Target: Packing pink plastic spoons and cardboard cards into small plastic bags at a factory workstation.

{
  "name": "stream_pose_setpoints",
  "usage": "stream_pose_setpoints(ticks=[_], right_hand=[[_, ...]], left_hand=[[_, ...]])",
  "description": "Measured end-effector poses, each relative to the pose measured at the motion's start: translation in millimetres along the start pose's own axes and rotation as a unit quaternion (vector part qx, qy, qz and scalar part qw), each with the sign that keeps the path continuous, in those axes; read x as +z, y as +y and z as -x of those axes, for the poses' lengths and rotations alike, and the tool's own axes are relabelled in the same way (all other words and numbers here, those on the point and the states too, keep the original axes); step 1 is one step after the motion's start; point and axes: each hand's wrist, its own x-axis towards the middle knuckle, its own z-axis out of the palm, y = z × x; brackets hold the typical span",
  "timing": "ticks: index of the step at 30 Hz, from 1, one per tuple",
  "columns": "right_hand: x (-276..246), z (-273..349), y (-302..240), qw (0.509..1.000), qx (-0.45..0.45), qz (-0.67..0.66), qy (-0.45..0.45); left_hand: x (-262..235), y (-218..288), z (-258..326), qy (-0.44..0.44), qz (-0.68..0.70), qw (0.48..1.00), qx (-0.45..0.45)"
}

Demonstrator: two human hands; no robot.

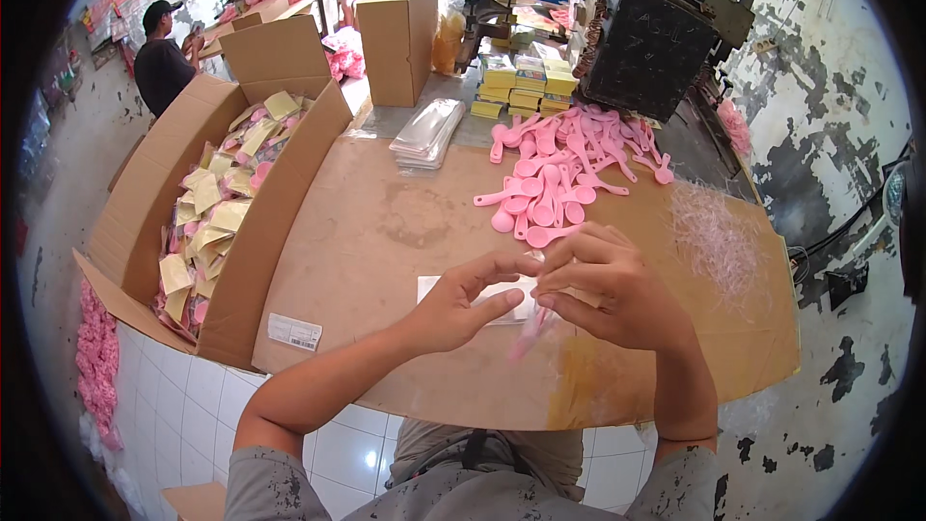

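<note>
A small clear plastic bag with something pink in it hangs below the fingertips of my right hand. That hand's thumb and fingers pinch the bag's upper end. Close by on the left, my left hand has its thumb and index finger apart, with the index tip near the right fingers. Nothing shows between them. Under both hands lies a flat whitish sheet or bag, partly covered. Just beyond is a heap of pink measuring spoons.
An open carton of packed pink pieces and yellowish cards stands left. A stack of clear bags, card stacks and a dark machine are at the back. Plastic strips lie right. A person is at far left.
</note>
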Motion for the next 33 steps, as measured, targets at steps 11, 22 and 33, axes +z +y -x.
stream_pose_setpoints(ticks=[11,22,33], right_hand=[[13.5,2.0,-9.4,0.982,0.183,-0.016,0.041],[33.5,2.9,7.4,0.98,0.076,0.094,0.159],[46.7,0.3,7.4,0.911,-0.077,0.396,0.088]], left_hand=[[18.2,13.3,8.6,-0.011,-0.163,0.986,0.035],[17.8,22.9,4.3,0.045,-0.026,0.998,-0.041],[20.7,12.1,11.1,0.047,-0.265,0.963,-0.001]])
